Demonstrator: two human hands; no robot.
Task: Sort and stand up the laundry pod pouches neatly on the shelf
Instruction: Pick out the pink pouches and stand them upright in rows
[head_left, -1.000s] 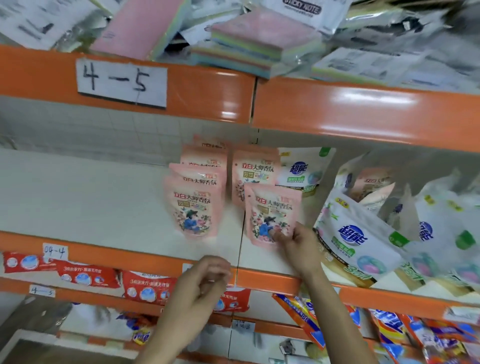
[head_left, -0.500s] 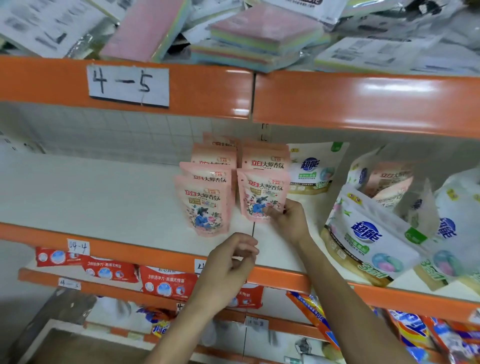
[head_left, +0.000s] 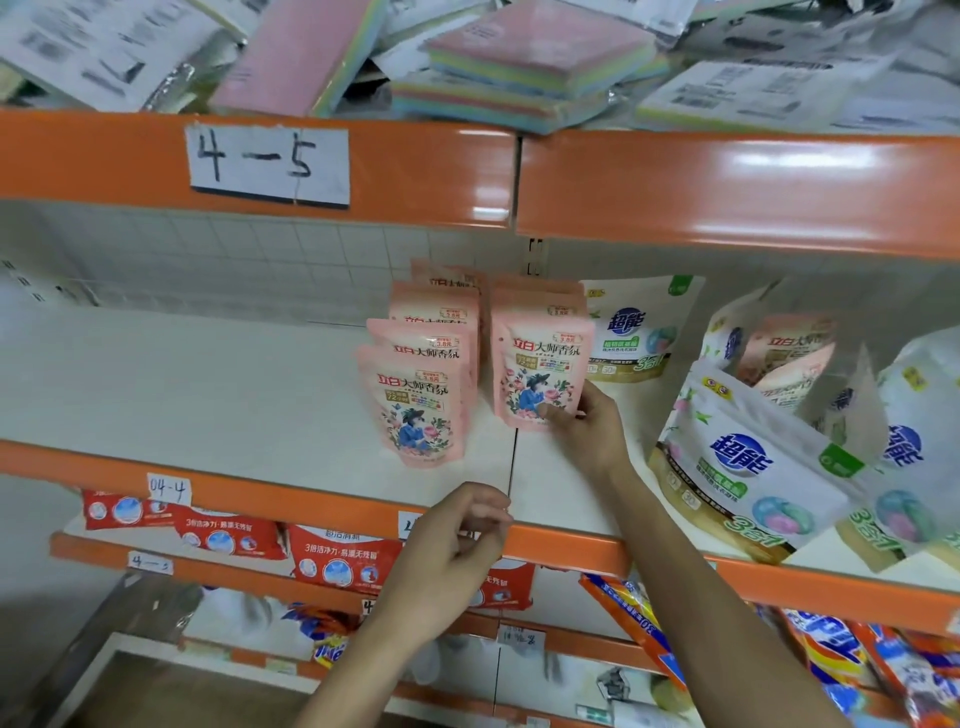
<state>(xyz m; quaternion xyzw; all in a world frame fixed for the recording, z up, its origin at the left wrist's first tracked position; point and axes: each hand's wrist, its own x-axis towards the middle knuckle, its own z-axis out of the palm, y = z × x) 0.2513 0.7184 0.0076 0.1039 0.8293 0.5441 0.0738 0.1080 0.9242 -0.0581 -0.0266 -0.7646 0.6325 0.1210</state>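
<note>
Two rows of pink pouches stand upright on the white shelf. The left row's front pouch stands free. My right hand pinches the lower right corner of the right row's front pink pouch, which stands on the shelf against the pouches behind it. My left hand hovers in front of the orange shelf lip, fingers loosely curled and holding nothing. A white pouch stands upright behind the pink rows. To the right, white pouches lie tumbled in a heap, with a pink pouch among them.
The orange upper shelf edge hangs low overhead, labelled 4-5, with sticky-note packs on top. Below the shelf lip are red packets and orange and blue bags. The shelf's left half is bare.
My right hand has pushed the front pink pouch back against its row and stood it straighter. My left hand has stayed near the shelf lip. The camera view has shifted.
</note>
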